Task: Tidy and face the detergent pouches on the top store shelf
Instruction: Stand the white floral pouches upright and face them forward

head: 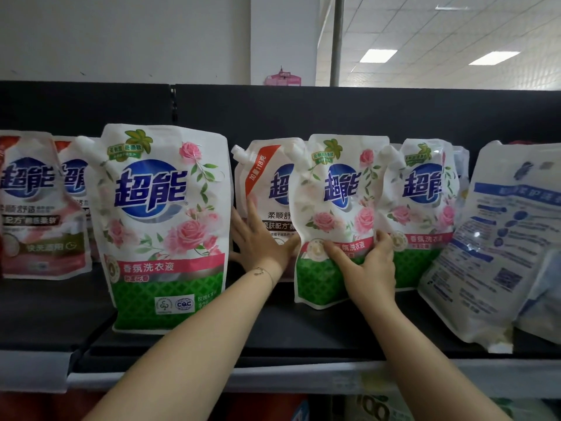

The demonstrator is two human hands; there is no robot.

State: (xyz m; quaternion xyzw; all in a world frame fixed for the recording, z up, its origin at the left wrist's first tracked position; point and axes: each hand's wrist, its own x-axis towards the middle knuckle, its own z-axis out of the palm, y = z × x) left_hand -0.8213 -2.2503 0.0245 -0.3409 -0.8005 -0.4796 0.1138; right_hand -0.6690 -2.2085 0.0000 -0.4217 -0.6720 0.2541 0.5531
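White pouch, in right hand, overlaps neighbouring pouch.

Black shelf, detergent pouches upright (one backward).

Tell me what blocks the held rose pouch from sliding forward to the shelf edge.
Nothing visible: only bare shelf lies in front of the rose pouch gripped by the right hand.

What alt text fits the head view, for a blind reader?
The right hand grips a rose-print detergent pouch on a black shelf; the left hand lies flat on the pouch behind it. More pouches stand alongside.
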